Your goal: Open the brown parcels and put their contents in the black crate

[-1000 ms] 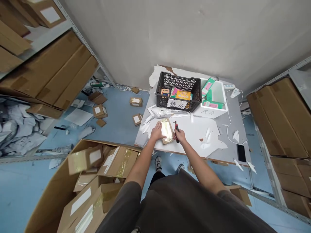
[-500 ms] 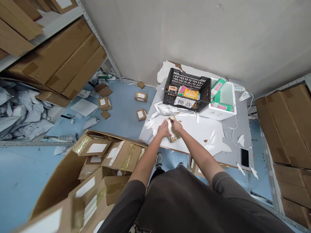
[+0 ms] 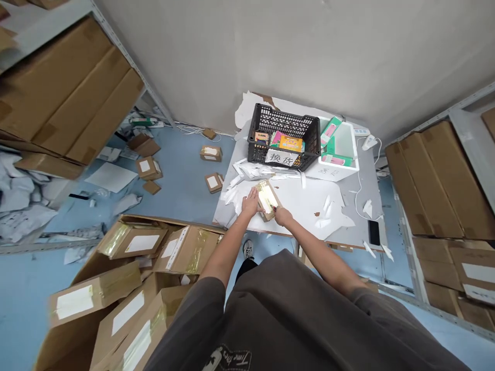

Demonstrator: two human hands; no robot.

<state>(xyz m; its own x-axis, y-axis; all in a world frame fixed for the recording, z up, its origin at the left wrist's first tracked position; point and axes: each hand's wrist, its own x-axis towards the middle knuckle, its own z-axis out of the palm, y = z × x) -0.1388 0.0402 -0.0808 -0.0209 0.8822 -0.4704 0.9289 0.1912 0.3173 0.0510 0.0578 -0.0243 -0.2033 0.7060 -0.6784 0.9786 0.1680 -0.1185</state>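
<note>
A small cardboard box (image 3: 263,194) with a white label and shiny clear tape lies tilted on the table's white sheet. My left hand (image 3: 251,202) grips its left side, thumb toward the near end. In my right hand (image 3: 283,216), the fingers are wrapped around a red and black utility knife (image 3: 275,208), mostly hidden by the hand. The knife's front end is at the box's near right part; whether the blade touches the tape is too small to tell.
Behind the box stand a black plastic crate (image 3: 284,121) of colourful packs and a white foam box (image 3: 350,139) with green packs. Paper scraps (image 3: 247,169) and a phone (image 3: 374,233) lie on the table (image 3: 363,193). A large carton (image 3: 73,330) of parcels stands at left.
My right hand has brought the knife onto the box, first at its far part, then back toward its near right corner. Two parcels, blurred earlier, now rest in the large carton.
</note>
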